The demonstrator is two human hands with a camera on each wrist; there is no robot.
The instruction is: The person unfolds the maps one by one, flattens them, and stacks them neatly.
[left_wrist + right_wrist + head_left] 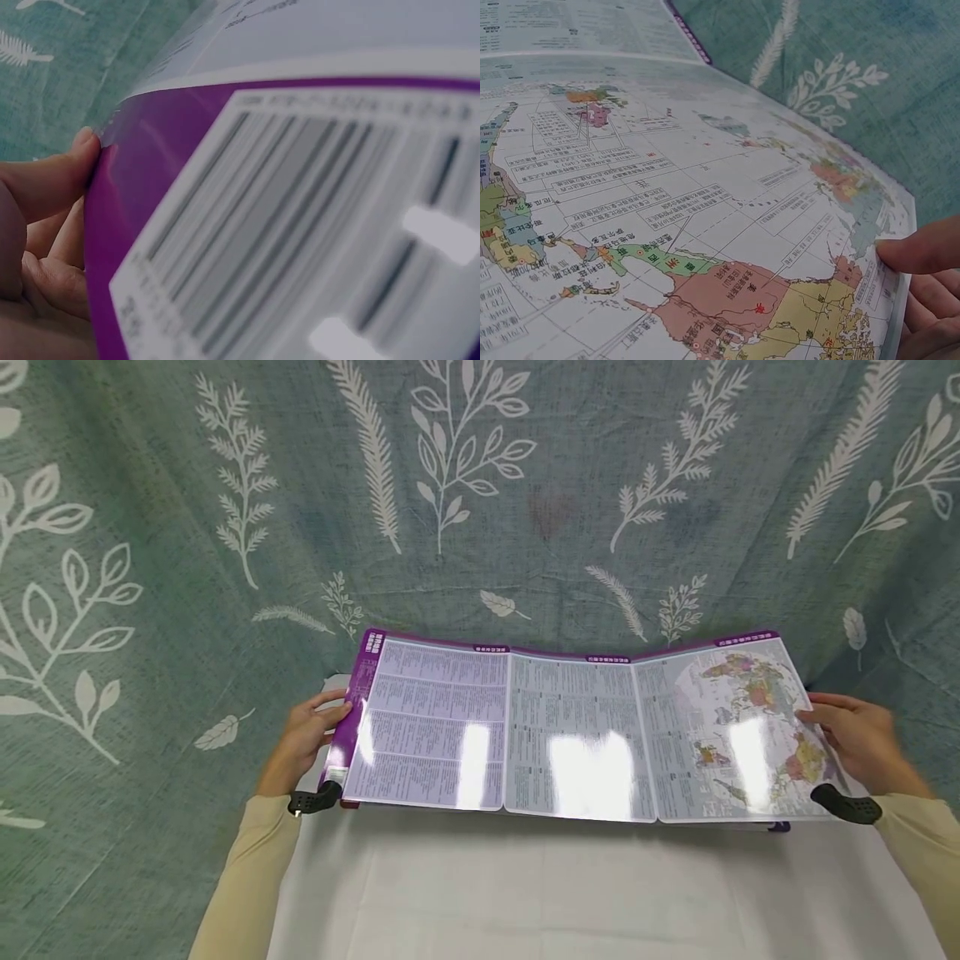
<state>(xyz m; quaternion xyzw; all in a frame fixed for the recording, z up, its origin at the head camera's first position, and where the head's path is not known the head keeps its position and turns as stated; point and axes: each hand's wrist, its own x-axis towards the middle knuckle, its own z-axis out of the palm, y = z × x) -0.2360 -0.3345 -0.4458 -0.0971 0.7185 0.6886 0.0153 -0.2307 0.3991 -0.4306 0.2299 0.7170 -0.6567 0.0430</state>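
A glossy folding map sheet [581,693] with purple trim lies spread across both hands, its panels creased and slightly tilted. My left hand [306,739] pinches its left edge, thumb on the purple border beside a barcode [277,217] that fills much of the left wrist view. At the opposite end, my right hand [858,735] grips the right edge, thumb on top and fingers beneath. The right panel carries a coloured world map [727,300], upside down in the right wrist view; the other panels show blocks of small text. Bright glare patches hide parts of the print.
Below the sheet spreads a white tabletop [540,885]. A green curtain [555,510] with white leaf prints hangs right behind it and along the left side. Another purple corner [780,827] peeks out under the sheet's lower right edge.
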